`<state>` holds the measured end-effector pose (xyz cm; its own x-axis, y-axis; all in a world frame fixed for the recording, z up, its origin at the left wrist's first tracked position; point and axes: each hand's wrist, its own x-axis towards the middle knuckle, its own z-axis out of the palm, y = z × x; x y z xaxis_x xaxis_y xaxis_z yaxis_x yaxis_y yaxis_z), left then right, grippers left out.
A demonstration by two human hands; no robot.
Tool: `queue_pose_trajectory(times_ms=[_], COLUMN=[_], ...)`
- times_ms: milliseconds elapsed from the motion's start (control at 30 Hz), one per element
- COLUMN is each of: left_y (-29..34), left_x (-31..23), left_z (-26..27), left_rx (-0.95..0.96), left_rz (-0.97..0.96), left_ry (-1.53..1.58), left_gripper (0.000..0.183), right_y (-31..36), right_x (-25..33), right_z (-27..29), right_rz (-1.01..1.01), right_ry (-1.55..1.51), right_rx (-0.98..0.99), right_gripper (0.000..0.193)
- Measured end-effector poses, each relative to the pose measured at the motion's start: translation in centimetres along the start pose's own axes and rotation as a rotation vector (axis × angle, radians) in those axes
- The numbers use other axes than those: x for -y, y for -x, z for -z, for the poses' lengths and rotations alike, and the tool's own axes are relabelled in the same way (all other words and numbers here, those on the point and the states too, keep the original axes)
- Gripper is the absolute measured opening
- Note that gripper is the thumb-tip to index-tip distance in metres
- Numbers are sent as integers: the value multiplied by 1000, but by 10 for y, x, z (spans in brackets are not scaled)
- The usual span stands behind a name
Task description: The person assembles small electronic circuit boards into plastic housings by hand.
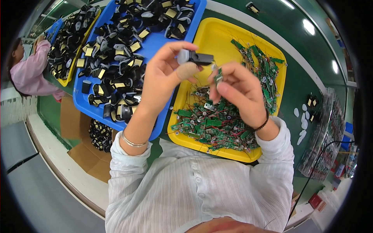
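My left hand is closed around a black plastic housing with a rounded pale grey end, held above the trays. Close by on the right, my right hand pinches a small green circuit board near the dark end of the housing. Whether the board touches the housing I cannot tell. Beneath both hands lies a yellow tray with heaps of wired green circuit boards. A blue tray to the left bears many black housings with pale yellow patches.
Further left, a second yellow tray holds more housings near a person in a pink sleeve. An open cardboard box with black parts stands below. White oval pieces lie on the green table at right, beside a clear-wrapped stack.
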<state>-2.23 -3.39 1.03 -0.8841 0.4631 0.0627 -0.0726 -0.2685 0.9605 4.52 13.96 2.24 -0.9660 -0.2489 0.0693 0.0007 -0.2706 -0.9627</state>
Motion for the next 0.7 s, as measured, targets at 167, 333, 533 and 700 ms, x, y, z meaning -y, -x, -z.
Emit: queue_pose_trajectory(times_ms=[167, 333, 533, 700], left_y=[9, 12, 9, 8], left_x=[9, 6, 8, 7], left_z=[-17, -24, -26, -17], left_rx=[185, 251, 216, 189], left_rz=[-40, -53, -134, -143], left_ry=[34, -186, -275, -310], left_gripper=[33, 43, 41, 30], right_y=[5, 7, 9, 8], right_x=[-8, -14, -13, -8], right_z=[-1, 0, 2, 4], right_rz=[147, 163, 77, 359], right_ry=[-24, 137, 300, 765], right_rx=[-147, -260, -335, -293], right_gripper=[10, 12, 9, 7])
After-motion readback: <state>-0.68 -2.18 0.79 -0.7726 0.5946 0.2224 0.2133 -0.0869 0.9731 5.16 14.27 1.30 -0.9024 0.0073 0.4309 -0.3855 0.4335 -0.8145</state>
